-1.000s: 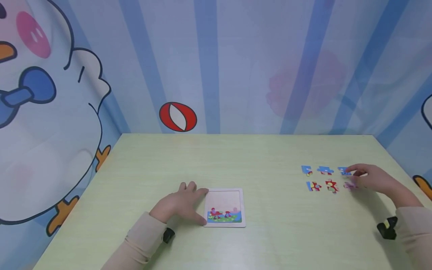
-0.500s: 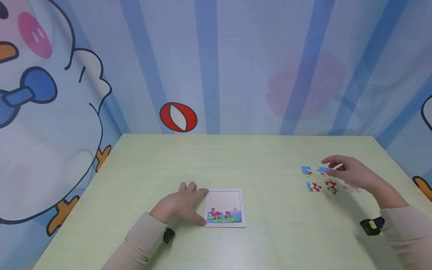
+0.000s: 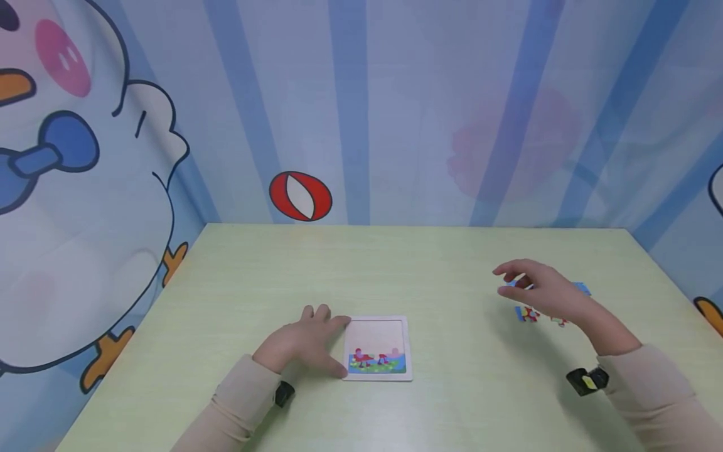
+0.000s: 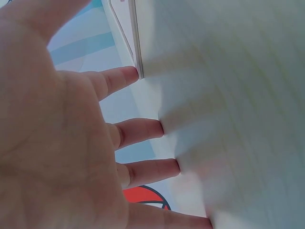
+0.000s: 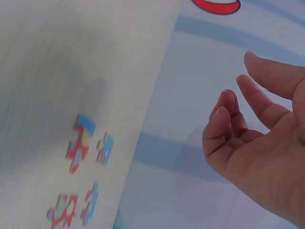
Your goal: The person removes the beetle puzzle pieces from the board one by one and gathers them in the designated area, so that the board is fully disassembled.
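Observation:
A small square jigsaw tray [image 3: 375, 336] with a pale frame lies on the table, its lower part showing a colourful picture and its upper part plain. My left hand [image 3: 305, 342] is spread at its left side, thumb and index finger touching that edge; in the left wrist view the index fingertip meets the tray's corner [image 4: 138, 57]. My right hand [image 3: 539, 292] hovers over the loose jigsaw pieces [image 3: 528, 314], fingers loosely bent. In the right wrist view nothing lies between its fingers, and several pieces [image 5: 78, 148] sit on the table below. The hand hides some pieces in the head view.
The pale wooden table [image 3: 282, 263] ends at a striped blue cloth backdrop [image 3: 407, 125] with cartoon prints. A blue piece [image 3: 582, 288] lies right of my right hand. A small black device [image 3: 587, 381] is worn at my right wrist.
My right hand has moved left across the loose pieces, from the right end of the group to above its left end. My left hand and the tray stay where they were.

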The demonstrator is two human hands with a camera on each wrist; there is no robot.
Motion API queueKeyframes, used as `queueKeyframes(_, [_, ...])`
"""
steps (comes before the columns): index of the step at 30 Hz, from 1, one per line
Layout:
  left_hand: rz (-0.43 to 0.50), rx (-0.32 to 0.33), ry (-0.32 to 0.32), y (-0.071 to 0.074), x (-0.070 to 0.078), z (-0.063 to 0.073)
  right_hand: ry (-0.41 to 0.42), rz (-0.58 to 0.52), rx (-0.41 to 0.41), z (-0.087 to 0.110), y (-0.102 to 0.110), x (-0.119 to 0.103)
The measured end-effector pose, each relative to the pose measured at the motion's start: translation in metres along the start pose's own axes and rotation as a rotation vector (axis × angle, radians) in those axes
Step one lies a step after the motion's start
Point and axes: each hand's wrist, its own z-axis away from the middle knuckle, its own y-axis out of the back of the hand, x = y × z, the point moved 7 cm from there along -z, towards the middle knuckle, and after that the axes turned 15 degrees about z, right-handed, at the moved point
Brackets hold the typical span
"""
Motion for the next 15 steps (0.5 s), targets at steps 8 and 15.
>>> queueKeyframes(8, [-0.002,-0.003,-0.003,-0.001,-0.002,-0.001,0.062,-0.041,0.005,-0.011,-0.015,-0.038])
queueKeyframes(15, [0.009,-0.003,-0.006,0.0,-0.001,-0.001,0.119,-0.062,-0.018,-0.017,-0.033,-0.073])
